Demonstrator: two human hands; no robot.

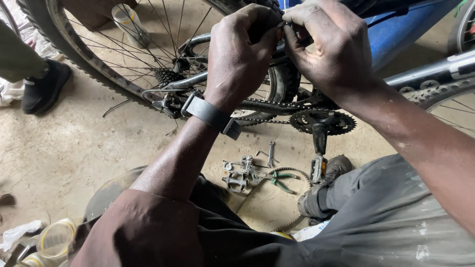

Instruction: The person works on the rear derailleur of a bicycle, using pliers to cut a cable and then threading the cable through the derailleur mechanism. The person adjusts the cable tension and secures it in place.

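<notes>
My left hand (pixel 240 52) and my right hand (pixel 332 47) meet at the top of the view, over the bicycle frame (pixel 425 73), fingertips curled in tight on one small dark part (pixel 283 24) where the two hands touch; it is so covered by my fingers that I cannot tell just what it is, only that both hands pinch it and neither is spread open. I judge it a stiff bit of metal or cable fitting, light, probably greasy and quick to slip, so a fingertip pinch with the thumbs set against it seems the place to hold it. A black wrist strap (pixel 212 114) sits on my left forearm. Below my hands runs the chain (pixel 269 105) to the toothed chainring (pixel 324 122), with the crank and pedal (pixel 318 165) hanging down beside my shoe (pixel 324 190). The rear wheel (pixel 99 59) fills the upper left, its small sprocket cluster (pixel 166 75) near the derailleur (pixel 166 104). On the dusty concrete floor (pixel 74 148) lie loose metal fittings (pixel 240 173), a small spanner (pixel 270 153) and green-handled pliers (pixel 283 180). As for packages, a clear plastic jar (pixel 126 20) stands behind the spokes, more clear jars with yellowish rims (pixel 55 237) sit at lower left, and a blue panel (pixel 405 29) stands at upper right. Another person's black shoe (pixel 44 86) is at the left edge.
</notes>
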